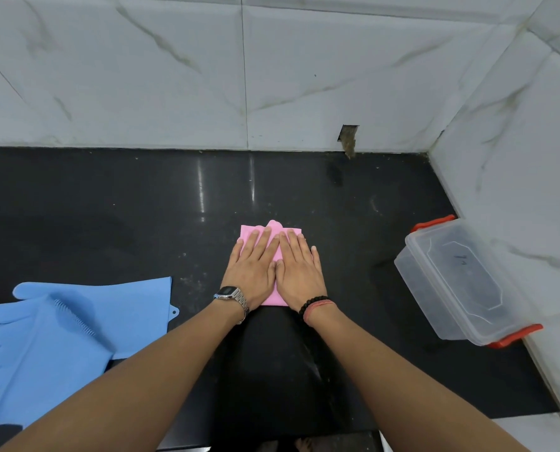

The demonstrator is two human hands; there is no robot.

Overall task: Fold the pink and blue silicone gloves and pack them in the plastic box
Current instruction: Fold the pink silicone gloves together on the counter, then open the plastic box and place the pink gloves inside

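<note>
Both flat hands, left hand (250,272) and right hand (299,272), press the folded pink glove (252,231) down, fingers straight, so it stays folded for the plastic box (461,282) at 3 o'clock.

Looks like a home kitchen: polished black stone desk (141,203) set in a corner, marble-look wall tiles (141,76) rising behind the desk and to its right, one chipped at the base.

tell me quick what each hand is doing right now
Left hand: open, fingers straight, pressing flat on the folded pink glove.
Right hand: open, fingers straight, pressing the same glove.
</note>
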